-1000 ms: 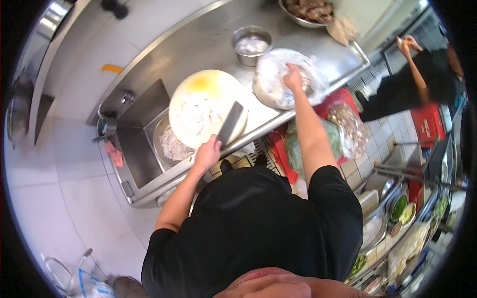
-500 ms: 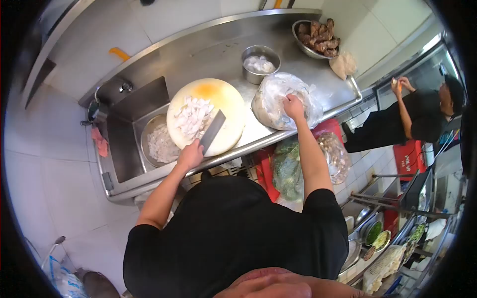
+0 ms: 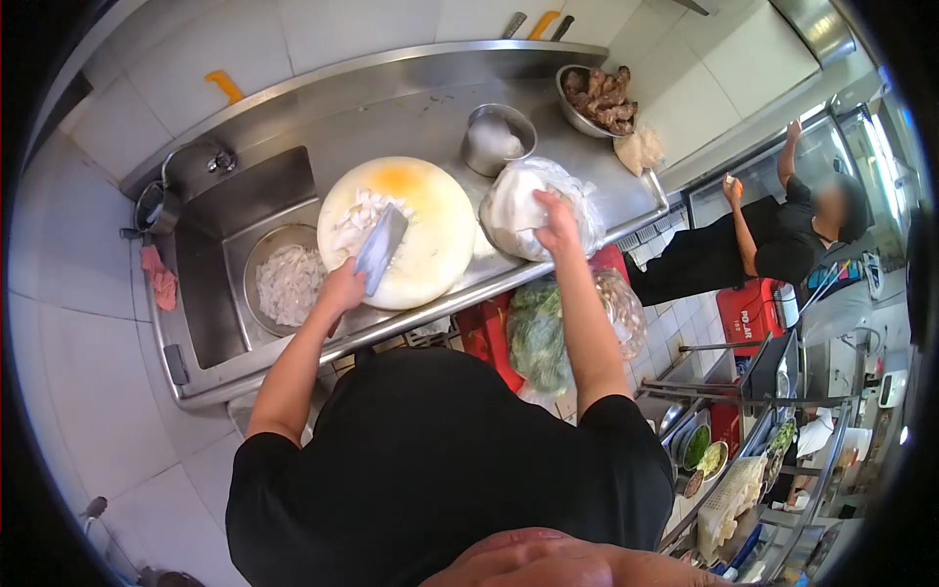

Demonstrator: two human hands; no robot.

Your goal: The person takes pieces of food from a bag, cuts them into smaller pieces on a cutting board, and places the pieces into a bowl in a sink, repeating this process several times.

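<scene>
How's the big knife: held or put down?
Held: the left hand's grip is closed on the handle end of the big knife, its blade over the round board. Whether they touch, I can't tell.

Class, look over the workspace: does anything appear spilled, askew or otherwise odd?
Only something minor: a few small dark scraps lie loose on the steel counter behind the round cutting board, apart from the white pieces on it. Nothing looks tipped over.

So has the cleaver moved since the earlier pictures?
Yes. Judged against the sink, the cleaver in the left hand has shifted left across the round cutting board, from its right side to the white pieces.
</scene>
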